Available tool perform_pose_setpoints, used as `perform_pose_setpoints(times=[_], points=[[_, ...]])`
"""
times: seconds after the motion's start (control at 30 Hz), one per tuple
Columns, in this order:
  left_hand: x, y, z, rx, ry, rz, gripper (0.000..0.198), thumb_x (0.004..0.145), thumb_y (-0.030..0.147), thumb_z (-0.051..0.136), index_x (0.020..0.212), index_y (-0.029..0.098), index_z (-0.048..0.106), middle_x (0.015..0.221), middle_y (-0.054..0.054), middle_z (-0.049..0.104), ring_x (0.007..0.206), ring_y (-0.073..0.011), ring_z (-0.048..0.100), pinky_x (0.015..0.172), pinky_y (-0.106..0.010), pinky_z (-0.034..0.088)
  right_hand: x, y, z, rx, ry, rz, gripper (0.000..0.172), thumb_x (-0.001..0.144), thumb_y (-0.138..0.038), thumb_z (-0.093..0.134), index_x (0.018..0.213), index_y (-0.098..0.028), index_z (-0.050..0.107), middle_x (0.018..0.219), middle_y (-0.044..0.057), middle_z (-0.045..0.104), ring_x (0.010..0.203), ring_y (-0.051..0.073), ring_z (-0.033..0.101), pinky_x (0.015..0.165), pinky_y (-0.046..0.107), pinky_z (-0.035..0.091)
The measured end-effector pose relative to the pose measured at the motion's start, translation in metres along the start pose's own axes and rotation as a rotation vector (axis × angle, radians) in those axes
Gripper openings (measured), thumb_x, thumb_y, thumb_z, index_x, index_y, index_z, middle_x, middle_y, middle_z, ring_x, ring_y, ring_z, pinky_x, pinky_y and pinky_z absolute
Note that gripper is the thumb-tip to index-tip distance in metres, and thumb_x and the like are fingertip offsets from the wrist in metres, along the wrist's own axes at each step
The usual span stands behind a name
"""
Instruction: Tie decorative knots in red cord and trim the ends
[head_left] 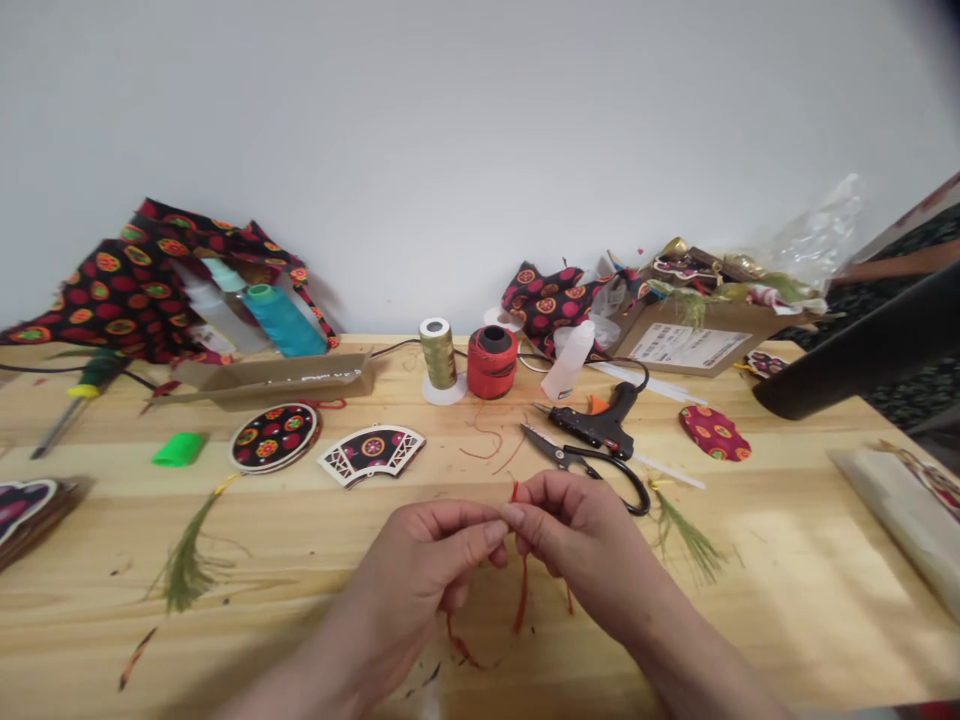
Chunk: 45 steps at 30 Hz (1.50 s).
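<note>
My left hand (427, 560) and my right hand (577, 535) meet at the fingertips above the wooden table, pinching a short length of orange-red thread (522, 590). Its loose ends hang down below my fingers, and a small tip sticks up between them. Just beyond my right hand lie black-handled scissors (577, 460), closest to it. A hot glue gun (596, 425) rests behind them. A peacock feather (686, 535) lies to the right of my right hand, and another (184, 560) lies out to the left.
Gold and red thread spools (491, 362) stand at the back, near a fan-shaped fabric ornament (371, 453) and a round one (274, 437). Patterned cloth (135, 280), bottles, a screwdriver (82, 395) and a cardboard box (690, 340) line the back. A dark object (855, 350) juts in at right.
</note>
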<state>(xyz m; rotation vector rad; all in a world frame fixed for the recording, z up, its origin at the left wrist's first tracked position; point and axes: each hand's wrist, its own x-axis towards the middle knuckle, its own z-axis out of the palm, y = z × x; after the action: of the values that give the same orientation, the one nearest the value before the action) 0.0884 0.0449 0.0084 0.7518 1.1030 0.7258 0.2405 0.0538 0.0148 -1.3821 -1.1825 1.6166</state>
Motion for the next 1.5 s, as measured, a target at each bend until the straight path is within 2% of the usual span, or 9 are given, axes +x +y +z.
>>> perform_pose_setpoints(times=[0.3, 0.53, 0.7, 0.83, 1.03, 1.17, 1.23, 1.37, 1.5], points=[[-0.010, 0.001, -0.032, 0.057, -0.018, 0.027, 0.011, 0.072, 0.024, 0.065, 0.071, 0.017, 0.074, 0.058, 0.001, 0.060, 0.042, -0.0039, 0.029, 0.039, -0.019, 0.017, -0.002, -0.007, 0.037, 0.034, 0.049, 0.030, 0.013, 0.071, -0.021, 0.061, 0.062, -0.014, 0.055, 0.047, -0.005, 0.052, 0.041, 0.005, 0.038, 0.042, 0.018, 0.026], [-0.012, -0.004, -0.050, 0.035, -0.030, 0.018, 0.010, 0.070, 0.023, 0.066, 0.069, 0.016, 0.074, 0.055, 0.002, 0.059, 0.041, -0.0033, 0.030, 0.038, -0.019, 0.016, 0.000, -0.001, 0.055, -0.065, 0.073, 0.016, 0.013, 0.070, -0.021, 0.061, 0.060, -0.015, 0.055, 0.051, -0.005, 0.052, 0.045, 0.006, 0.040, 0.044, 0.019, 0.029], [-0.003, 0.013, -0.057, 0.004, 0.028, 0.048, 0.010, 0.067, 0.023, 0.068, 0.069, 0.014, 0.072, 0.054, 0.002, 0.058, 0.038, -0.0028, 0.026, 0.036, -0.018, 0.013, 0.011, -0.016, 0.046, -0.409, 0.039, -0.172, 0.020, 0.080, -0.029, 0.052, 0.070, -0.016, 0.062, 0.057, -0.003, 0.055, 0.051, 0.009, 0.044, 0.050, 0.022, 0.033], [0.009, 0.022, -0.057, -0.058, 0.101, 0.095, 0.010, 0.065, 0.024, 0.070, 0.065, 0.014, 0.070, 0.056, 0.001, 0.060, 0.037, -0.0014, 0.026, 0.035, -0.016, 0.013, 0.026, -0.027, 0.036, -0.666, 0.019, -0.299, 0.028, 0.084, -0.030, 0.046, 0.064, -0.017, 0.061, 0.054, -0.002, 0.053, 0.052, 0.010, 0.044, 0.052, 0.023, 0.033], [0.017, 0.017, -0.056, -0.121, 0.146, 0.098, 0.009, 0.064, 0.020, 0.071, 0.069, 0.013, 0.071, 0.059, -0.002, 0.065, 0.038, -0.0010, 0.033, 0.035, -0.013, 0.017, 0.038, -0.013, 0.039, -0.690, 0.141, -0.307, 0.022, 0.081, -0.029, 0.051, 0.067, -0.018, 0.064, 0.057, -0.001, 0.059, 0.054, 0.011, 0.047, 0.051, 0.022, 0.033], [0.016, 0.016, -0.058, -0.177, 0.150, 0.097, 0.010, 0.062, 0.020, 0.073, 0.067, 0.013, 0.071, 0.059, -0.003, 0.066, 0.037, -0.0006, 0.034, 0.034, -0.013, 0.018, 0.030, -0.001, 0.049, -0.699, 0.192, -0.363, 0.022, 0.083, -0.028, 0.049, 0.069, -0.020, 0.063, 0.058, -0.002, 0.059, 0.052, 0.011, 0.047, 0.049, 0.022, 0.033], [0.016, 0.016, -0.059, -0.214, 0.141, 0.090, 0.010, 0.060, 0.020, 0.074, 0.067, 0.013, 0.070, 0.052, 0.000, 0.062, 0.036, -0.0004, 0.033, 0.034, -0.012, 0.018, 0.025, 0.001, 0.055, -0.735, 0.201, -0.412, 0.022, 0.085, -0.027, 0.048, 0.070, -0.020, 0.063, 0.058, -0.002, 0.060, 0.052, 0.011, 0.048, 0.050, 0.021, 0.034], [0.016, 0.014, -0.060, -0.279, 0.114, 0.068, 0.013, 0.059, 0.020, 0.076, 0.066, 0.012, 0.069, 0.040, 0.007, 0.047, 0.034, 0.0006, 0.029, 0.034, -0.012, 0.016, 0.017, 0.005, 0.061, -0.896, 0.211, -0.576, 0.020, 0.087, -0.025, 0.046, 0.075, -0.020, 0.061, 0.064, 0.000, 0.063, 0.054, 0.012, 0.053, 0.053, 0.023, 0.036], [0.017, 0.013, -0.064, -0.346, 0.060, 0.031, 0.013, 0.059, 0.018, 0.075, 0.064, 0.012, 0.065, 0.045, 0.007, 0.048, 0.034, 0.0017, 0.024, 0.034, -0.012, 0.013, 0.017, 0.014, 0.064, -1.271, 0.183, -0.869, 0.016, 0.086, -0.015, 0.044, 0.080, -0.016, 0.059, 0.068, 0.004, 0.061, 0.058, 0.017, 0.054, 0.052, 0.028, 0.036]])
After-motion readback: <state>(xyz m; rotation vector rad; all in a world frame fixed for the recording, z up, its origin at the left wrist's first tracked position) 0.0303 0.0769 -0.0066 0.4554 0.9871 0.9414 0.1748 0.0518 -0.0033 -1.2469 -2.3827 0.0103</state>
